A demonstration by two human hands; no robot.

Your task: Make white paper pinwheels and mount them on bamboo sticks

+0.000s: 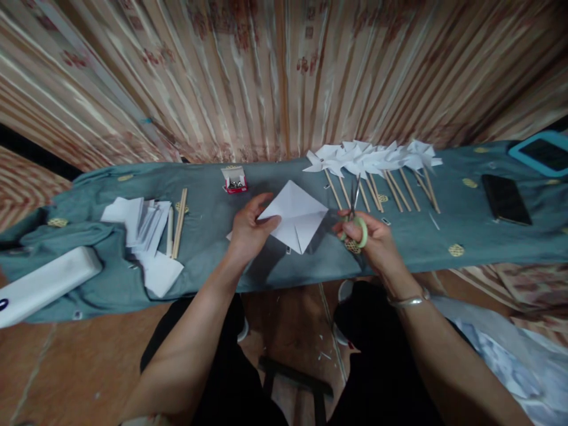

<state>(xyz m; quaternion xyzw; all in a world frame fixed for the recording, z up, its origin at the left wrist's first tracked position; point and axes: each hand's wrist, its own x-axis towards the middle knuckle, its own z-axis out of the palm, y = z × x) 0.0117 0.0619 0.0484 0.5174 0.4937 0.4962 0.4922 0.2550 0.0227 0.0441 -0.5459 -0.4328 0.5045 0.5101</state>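
My left hand (251, 228) pinches the left edge of a white square of paper (297, 216) with creases and a cut, held just above the teal-covered table (199, 260). My right hand (370, 236) is closed round the green handles of a pair of scissors (355, 213), blades pointing away from me, just right of the paper. A small red box of pins (234, 180) sits beyond the left hand.
A row of finished white paper pinwheels on wooden sticks (377, 168) lies at the back right. A stack of white paper squares (142, 228) and loose sticks (180, 222) lie at left. A white case (44, 284) sits far left, a black phone (506, 198) and a blue-framed tablet (541, 152) right.
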